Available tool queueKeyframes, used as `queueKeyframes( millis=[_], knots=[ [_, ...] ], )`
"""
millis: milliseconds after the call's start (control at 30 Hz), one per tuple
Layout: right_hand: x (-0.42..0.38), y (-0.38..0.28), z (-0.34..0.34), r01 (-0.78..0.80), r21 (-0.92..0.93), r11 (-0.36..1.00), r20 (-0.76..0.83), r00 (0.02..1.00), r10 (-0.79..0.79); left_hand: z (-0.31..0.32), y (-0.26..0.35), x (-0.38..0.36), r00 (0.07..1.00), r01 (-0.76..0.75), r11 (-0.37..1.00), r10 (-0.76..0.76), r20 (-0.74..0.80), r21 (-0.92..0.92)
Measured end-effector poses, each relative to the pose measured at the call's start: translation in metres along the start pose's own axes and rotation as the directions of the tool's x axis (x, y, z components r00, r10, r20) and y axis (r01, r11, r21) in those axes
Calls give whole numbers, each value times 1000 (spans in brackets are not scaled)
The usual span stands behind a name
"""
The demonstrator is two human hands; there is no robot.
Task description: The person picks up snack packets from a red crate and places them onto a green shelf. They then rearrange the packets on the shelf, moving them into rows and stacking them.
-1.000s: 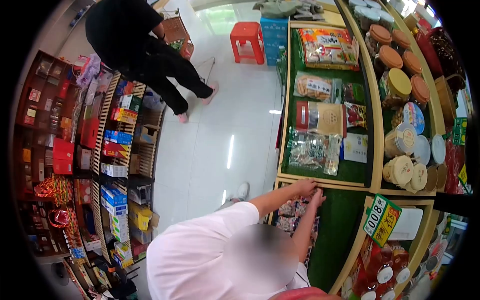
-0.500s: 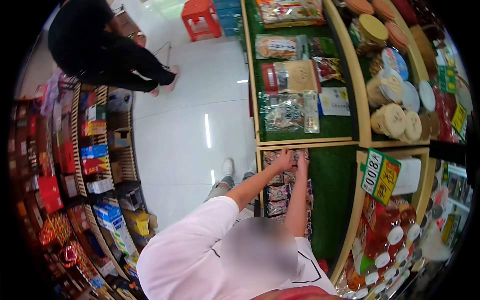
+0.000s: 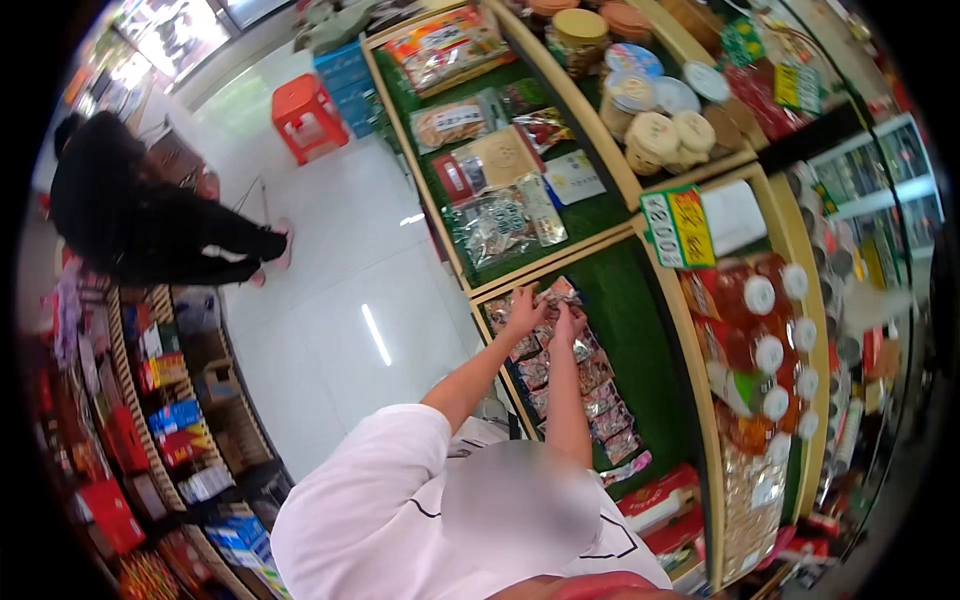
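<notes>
My left hand point(image 3: 524, 310) and my right hand point(image 3: 568, 322) are close together over the far end of a green-lined shelf section point(image 3: 640, 340). Both have their fingers closed on a small shiny snack packet point(image 3: 549, 303) between them. Below them, rows of similar small packets point(image 3: 603, 400) lie flat along the near-left side of the green mat. Another packet point(image 3: 565, 288) lies just beyond my right hand.
Larger snack bags point(image 3: 500, 225) fill the section beyond a wooden divider point(image 3: 560, 262). Lidded jars point(image 3: 655, 135), a price sign point(image 3: 677, 228) and red bottles point(image 3: 757, 295) stand to the right. A person in black point(image 3: 120, 210), a red stool point(image 3: 308, 118) and shelves point(image 3: 190, 400) are on the left.
The camera view has turned, so the shelves now run diagonally. My hands have drawn together around a packet, and more of the shelf's near end shows.
</notes>
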State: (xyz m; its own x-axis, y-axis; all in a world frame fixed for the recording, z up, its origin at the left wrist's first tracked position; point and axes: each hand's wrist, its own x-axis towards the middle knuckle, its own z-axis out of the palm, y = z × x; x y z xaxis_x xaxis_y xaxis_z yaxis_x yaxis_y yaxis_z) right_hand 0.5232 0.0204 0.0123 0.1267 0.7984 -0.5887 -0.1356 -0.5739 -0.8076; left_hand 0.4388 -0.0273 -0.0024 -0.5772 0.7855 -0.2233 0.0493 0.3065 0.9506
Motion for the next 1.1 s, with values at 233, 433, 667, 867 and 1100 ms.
queueKeyframes(
  millis=[233, 433, 667, 867, 1100],
  knots=[
    [-87, 36, -120, 254, -57, 965, 38, 967, -253, 4, -18, -96, 845, -174, 983, 175, 506, -49],
    [-223, 99, -254, 243, -326, 914, -293, 893, -342, 8, -27, -253, 477, 171, 979, -183, 860, 113],
    [-298, 168, -372, 78, 95, 992, -500, 866, -20, 46, -27, -368, 41, 0, 862, -506, 862, 506],
    [-303, 194, -507, 315, 114, 942, -654, 738, -167, 170, -18, -467, -19, -245, 875, -435, 900, 417],
    [-315, 181, -693, 328, -93, 940, -825, 503, -257, 301, -40, -614, 42, -373, 878, -306, 951, 299]
  ],
)
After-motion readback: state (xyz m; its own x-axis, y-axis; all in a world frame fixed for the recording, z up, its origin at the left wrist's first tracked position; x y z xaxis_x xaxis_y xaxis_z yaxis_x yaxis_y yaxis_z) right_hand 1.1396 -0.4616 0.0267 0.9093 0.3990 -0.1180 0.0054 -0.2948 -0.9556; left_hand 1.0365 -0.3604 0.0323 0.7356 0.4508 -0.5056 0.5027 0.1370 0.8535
